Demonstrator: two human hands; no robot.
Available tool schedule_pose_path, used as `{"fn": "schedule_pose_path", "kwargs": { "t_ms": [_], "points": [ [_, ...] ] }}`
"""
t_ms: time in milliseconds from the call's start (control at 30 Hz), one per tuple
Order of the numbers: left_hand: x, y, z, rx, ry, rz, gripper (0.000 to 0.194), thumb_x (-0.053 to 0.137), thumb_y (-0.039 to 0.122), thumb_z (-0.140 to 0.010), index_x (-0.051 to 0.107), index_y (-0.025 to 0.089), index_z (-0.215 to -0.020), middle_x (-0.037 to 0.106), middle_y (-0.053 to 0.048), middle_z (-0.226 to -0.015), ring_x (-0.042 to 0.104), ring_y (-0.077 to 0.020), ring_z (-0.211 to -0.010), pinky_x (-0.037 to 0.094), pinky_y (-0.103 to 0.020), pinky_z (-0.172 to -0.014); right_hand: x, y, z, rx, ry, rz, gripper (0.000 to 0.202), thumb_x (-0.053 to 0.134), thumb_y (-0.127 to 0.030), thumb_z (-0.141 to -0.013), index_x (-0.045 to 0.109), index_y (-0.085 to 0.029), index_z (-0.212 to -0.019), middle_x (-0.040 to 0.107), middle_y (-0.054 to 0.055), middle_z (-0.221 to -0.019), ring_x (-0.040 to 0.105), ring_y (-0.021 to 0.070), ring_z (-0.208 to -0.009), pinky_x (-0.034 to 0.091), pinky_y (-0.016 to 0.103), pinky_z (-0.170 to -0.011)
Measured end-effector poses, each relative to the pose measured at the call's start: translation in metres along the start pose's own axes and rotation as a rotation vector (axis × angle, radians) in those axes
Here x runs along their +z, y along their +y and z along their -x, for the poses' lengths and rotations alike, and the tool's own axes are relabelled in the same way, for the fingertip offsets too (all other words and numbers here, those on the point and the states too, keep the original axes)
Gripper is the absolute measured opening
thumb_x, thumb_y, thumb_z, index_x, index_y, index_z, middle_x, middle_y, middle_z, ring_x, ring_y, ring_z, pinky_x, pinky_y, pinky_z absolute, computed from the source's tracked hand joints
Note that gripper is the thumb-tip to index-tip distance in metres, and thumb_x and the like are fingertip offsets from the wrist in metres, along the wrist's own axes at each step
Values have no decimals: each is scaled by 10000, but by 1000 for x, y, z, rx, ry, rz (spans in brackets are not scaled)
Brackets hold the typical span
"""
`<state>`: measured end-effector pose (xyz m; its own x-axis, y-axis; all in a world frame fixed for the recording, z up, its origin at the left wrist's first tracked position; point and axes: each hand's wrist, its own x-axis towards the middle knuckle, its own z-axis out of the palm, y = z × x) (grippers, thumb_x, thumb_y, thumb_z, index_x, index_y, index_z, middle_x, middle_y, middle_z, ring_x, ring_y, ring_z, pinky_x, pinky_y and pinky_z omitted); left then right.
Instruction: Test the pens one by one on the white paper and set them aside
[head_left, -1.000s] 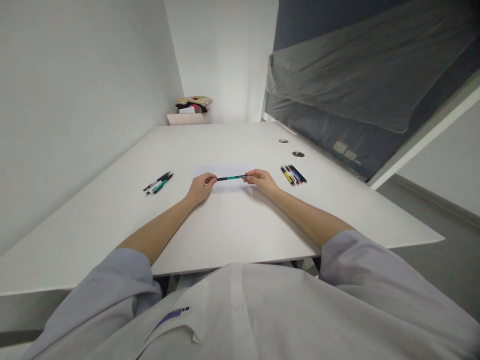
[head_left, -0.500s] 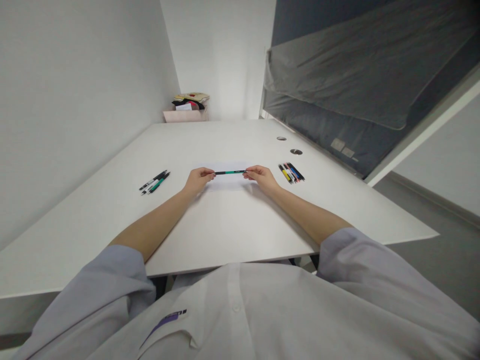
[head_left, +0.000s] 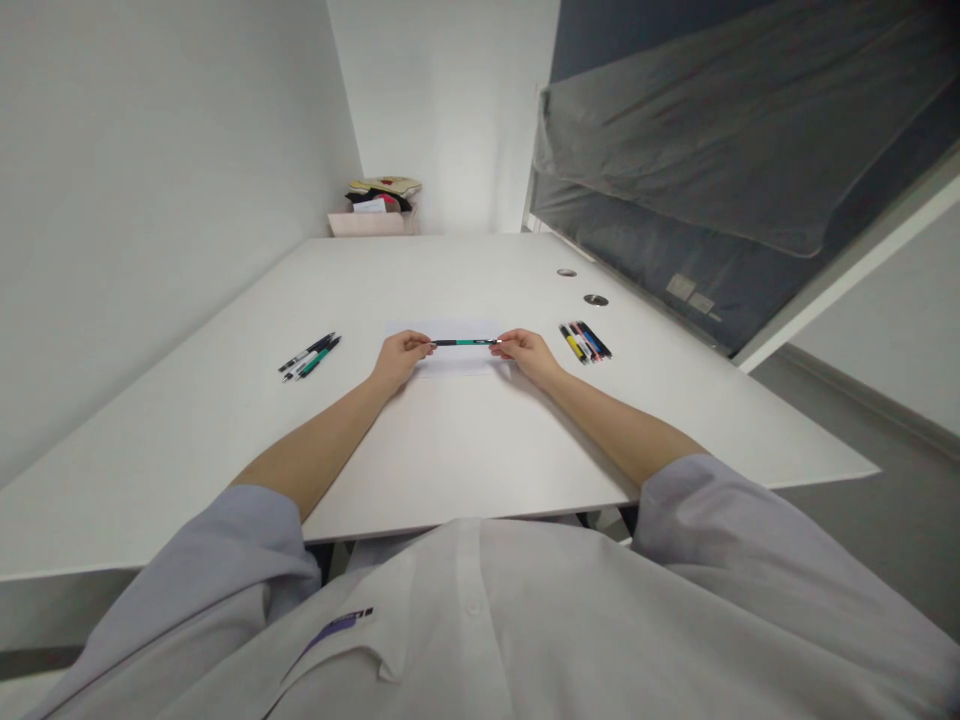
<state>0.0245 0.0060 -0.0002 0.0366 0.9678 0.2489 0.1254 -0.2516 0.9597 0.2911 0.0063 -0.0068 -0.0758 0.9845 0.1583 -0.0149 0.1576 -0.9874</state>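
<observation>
A green and black pen [head_left: 465,342] is held level between my two hands. My left hand [head_left: 403,358] pinches its black end, and my right hand [head_left: 527,355] pinches the opposite end, with fingertips hiding part of the tip. Beneath the pen lies a sheet of white paper [head_left: 456,365] on the table. To the left of my left hand rests a small group of pens, a green pen [head_left: 319,358] among them. Beyond my right hand, several pens lie side by side, including a yellow pen [head_left: 573,344].
The white table [head_left: 465,450] stretches away to a box [head_left: 367,224] heaped with cloth-like items at the far end. Two round inserts [head_left: 596,300] sit in the tabletop near its right edge. A dark panel draped with grey cloth [head_left: 697,140] stands along the right side.
The view has shifted slightly. Both hands keep their hold on the pen, which seems turned a little, with more of a clip-like detail showing near my right hand.
</observation>
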Motion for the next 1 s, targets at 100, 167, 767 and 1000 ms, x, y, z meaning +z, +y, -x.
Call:
{"fn": "schedule_pose_path", "kwargs": {
  "t_ms": [100, 167, 767, 1000],
  "points": [
    [0, -2, 0, 5, -2, -5, 363, 816, 409, -623, 662, 143, -817, 737, -84, -779, 680, -193, -766, 524, -348, -764, -1, 2, -1, -29, -14, 31, 281, 786, -369, -674, 601, -204, -805, 745, 52, -793, 686, 175, -772, 527, 333, -791],
    [0, -3, 0, 12, 18, -20, 338, 812, 396, -624, 673, 147, -805, 733, -73, -771, 670, -188, -758, 521, -343, -761, -2, 4, -2, -61, -16, 78, 288, 774, -399, -665, 601, -208, -796, 722, 37, -770, 663, 175, -763, 515, 331, -779],
    [-1, -12, -2, 9, 63, -95, 294, 818, 384, -643, 728, 152, -800, 723, -71, -806, 647, -195, -782, 503, -350, -790, -8, 9, -7, -120, 21, 288, 243, 641, -395, -682, 625, -189, -810, 638, 0, -733, 551, 157, -698, 439, 307, -702],
    [-2, -16, -4, 21, 51, -99, 276, 800, 371, -652, 728, 149, -798, 725, -72, -816, 651, -208, -816, 495, -368, -833, -9, 14, -10, -148, 27, 275, 227, 644, -390, -676, 639, -194, -790, 638, 4, -726, 536, 161, -697, 414, 307, -695]
  ]
}}
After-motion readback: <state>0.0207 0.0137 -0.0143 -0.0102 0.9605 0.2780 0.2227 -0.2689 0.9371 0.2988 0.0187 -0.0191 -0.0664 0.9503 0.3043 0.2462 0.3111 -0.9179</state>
